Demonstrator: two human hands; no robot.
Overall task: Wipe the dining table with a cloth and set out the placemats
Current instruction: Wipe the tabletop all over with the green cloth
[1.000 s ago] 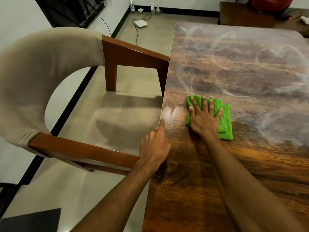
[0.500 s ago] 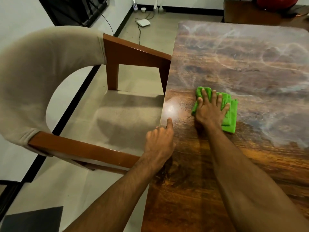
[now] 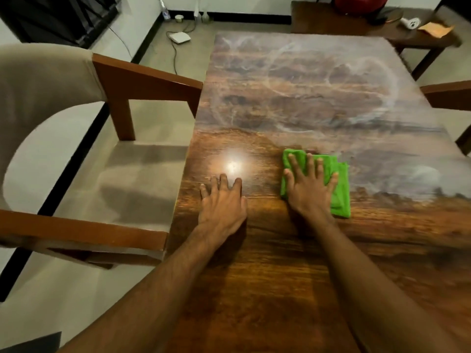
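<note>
A folded green cloth lies on the dark wooden dining table. My right hand presses flat on the cloth, fingers spread and straight. To its left, my left hand rests palm down on the bare tabletop with its fingers spread, a bright light reflection just beyond the fingertips. The far half of the table is hazy with pale dust swirls; the near part is dark and glossy. No placemats are in view.
A beige upholstered chair with wooden arms stands tight against the table's left edge. Another chair's arm pokes in at the right. Behind the table a side table carries small items. A white box and cables lie on the floor.
My left hand left the table's left edge and now lies flat on the top with fingers spread. My right hand has slid the cloth rightward across the table. The view has shifted right.
</note>
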